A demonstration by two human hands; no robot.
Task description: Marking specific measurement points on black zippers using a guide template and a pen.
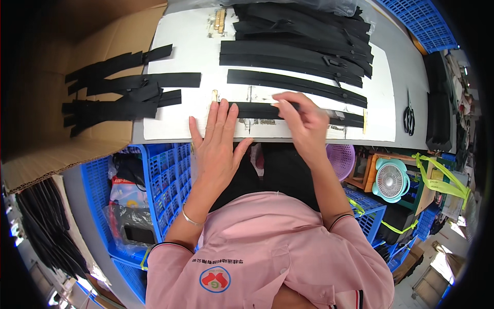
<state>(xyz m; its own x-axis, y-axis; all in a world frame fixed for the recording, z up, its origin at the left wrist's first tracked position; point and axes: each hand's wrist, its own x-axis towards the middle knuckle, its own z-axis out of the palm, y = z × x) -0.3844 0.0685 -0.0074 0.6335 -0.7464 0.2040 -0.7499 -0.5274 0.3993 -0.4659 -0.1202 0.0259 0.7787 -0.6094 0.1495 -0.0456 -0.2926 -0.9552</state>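
A black zipper strip (257, 110) lies across the white board near its front edge. My left hand (217, 129) rests flat on the strip's left end, fingers stretched out. Over the strip's middle, my right hand (306, 119) is closed round a slim pen-like tool (335, 114), its grey end showing to the right of the hand. Whether the tool's tip touches the strip I cannot tell. Just beyond lies another black zipper (293, 85), with a wider one (278, 54) behind it. Farther back, several black zippers are heaped in a pile (303, 23).
The white board (180, 121) covers much of the grey table. Several black zippers (123, 98) lie at the left, across a cardboard box (56, 139). Black scissors (409, 119) lie at the right. Blue crates (172, 175) stand below the table, and a turquoise fan (391, 180) at the right.
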